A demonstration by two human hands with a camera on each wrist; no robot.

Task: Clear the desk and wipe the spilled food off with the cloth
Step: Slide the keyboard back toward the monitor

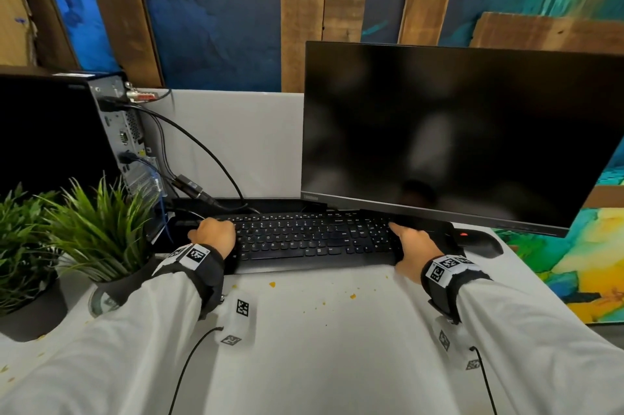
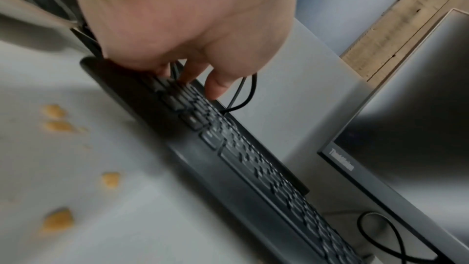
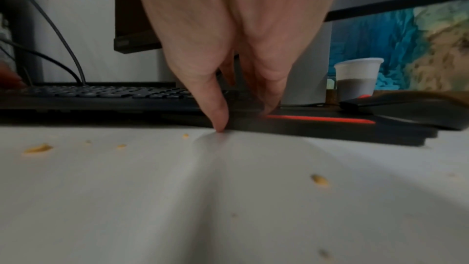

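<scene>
Keyboard (image 1: 314, 239) is sitting across the white tabletop (image 1: 320, 340) at the foot of the dark monitor (image 1: 456, 134), and you are gripping it at both ends, likely to move it off the soiled patch. Your left hand (image 1: 213, 235) is curling over its left end and your right hand (image 1: 412, 245) is pinching the right, thumb at the front edge. Orange crumbs (image 1: 272, 285) are lying scattered just in front, and no cloth is showing.

The monitor (image 1: 456, 137) hides the keyboard's (image 1: 314, 239) far right corner; a cup (image 3: 357, 79) sits partly hidden.
</scene>
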